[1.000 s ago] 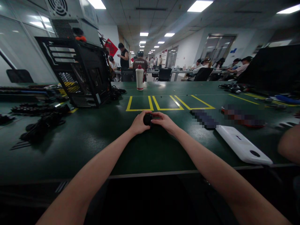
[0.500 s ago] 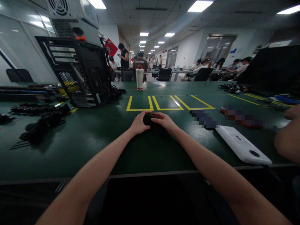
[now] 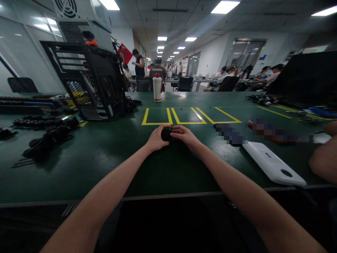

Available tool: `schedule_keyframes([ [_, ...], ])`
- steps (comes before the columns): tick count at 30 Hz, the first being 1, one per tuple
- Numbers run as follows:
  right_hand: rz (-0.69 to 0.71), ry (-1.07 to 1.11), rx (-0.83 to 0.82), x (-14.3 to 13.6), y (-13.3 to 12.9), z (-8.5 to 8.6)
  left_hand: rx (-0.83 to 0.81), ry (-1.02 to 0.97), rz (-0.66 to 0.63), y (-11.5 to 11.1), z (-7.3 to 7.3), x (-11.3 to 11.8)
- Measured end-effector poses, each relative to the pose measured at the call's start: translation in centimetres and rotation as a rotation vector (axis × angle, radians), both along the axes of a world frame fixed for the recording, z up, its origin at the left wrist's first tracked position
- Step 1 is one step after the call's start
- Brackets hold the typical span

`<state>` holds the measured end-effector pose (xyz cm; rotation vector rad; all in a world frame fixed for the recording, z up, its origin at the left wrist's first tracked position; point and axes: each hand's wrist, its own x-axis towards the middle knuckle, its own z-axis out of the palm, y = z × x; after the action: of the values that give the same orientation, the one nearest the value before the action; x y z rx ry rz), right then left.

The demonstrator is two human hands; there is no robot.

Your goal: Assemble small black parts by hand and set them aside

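A small dark, rounded object (image 3: 165, 134) is held just above or on the green table (image 3: 168, 172); its exact kind is too dim to make out. My left hand (image 3: 157, 138) wraps round its left side, with thumb in front and fingers over the top. On the other side, the fingertips of my right hand (image 3: 186, 138) press against its right edge, fingers together. Right behind my hands lie yellow tape outlines (image 3: 158, 123) on the table top.
An open computer case (image 3: 97, 80) with dark cables (image 3: 47, 140) stands left. A white bottle (image 3: 157, 89) with a red lid stands beyond the tape. A white power bank-like slab (image 3: 272, 163) and two blurred-out phones lie right, near another person's arm (image 3: 325, 158).
Both hands stay in nearly the same place around the dark object, with only a slight shift of the right fingers. At the far right, the other person's arm has moved a little.
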<state>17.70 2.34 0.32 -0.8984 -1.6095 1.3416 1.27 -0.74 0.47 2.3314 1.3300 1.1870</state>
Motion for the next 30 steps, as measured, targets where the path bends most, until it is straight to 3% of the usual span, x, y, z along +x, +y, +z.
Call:
schedule_keyframes([
  [9,0.088,0.003,-0.001,0.16,-0.14,0.02,0.010,-0.011,-0.012,-0.04,-0.02,0.07],
  [18,0.000,-0.012,0.002,-0.15,-0.13,0.05,0.023,-0.018,-0.009,0.10,-0.20,0.11],
  [25,0.058,-0.016,0.027,0.06,0.00,-0.06,0.015,-0.033,-0.019,-0.01,-0.09,0.11],
  [30,0.024,0.012,0.023,-0.18,-0.25,-0.11,0.014,-0.021,-0.017,0.08,-0.19,0.03],
])
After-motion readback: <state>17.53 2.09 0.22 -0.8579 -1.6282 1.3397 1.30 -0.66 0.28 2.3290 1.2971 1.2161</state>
